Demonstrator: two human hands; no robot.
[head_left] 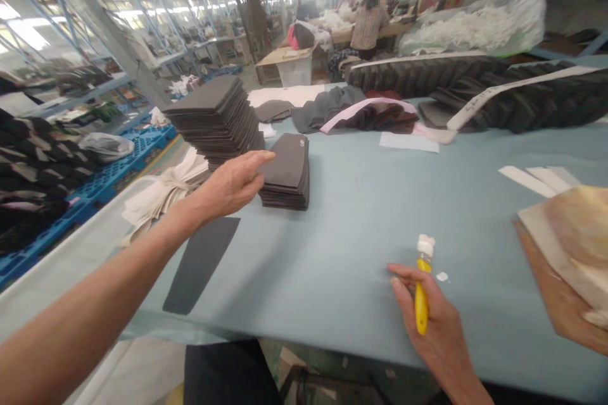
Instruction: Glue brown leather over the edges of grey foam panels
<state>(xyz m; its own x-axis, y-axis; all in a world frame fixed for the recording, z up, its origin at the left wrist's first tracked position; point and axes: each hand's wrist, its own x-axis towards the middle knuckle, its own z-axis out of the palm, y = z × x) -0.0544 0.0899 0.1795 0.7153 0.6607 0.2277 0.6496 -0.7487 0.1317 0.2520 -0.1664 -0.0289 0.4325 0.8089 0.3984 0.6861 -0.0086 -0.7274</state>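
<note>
My left hand (237, 185) reaches over the left side of the table. Its index finger stretches to the near left edge of a low stack of dark grey pieces (287, 164), the other fingers loosely bent, with no object visible in them. Whether the fingertip touches the stack, I cannot tell. A taller stack of dark pieces (213, 111) stands just behind this hand. Below the forearm, a single dark piece (202, 266) lies flat. At the front right, my right hand (430, 316) holds a brush with a yellow handle (420, 304), its whitened head pointing away from me.
The table is covered in light blue-green (351, 221). A tied bundle of pale pieces (166, 193) lies at left. A brown board with stained sheets (555, 285) sits at right, near pale strips (536, 180). Rows of dark pieces (532, 98) line the back. A person (368, 22) is beyond.
</note>
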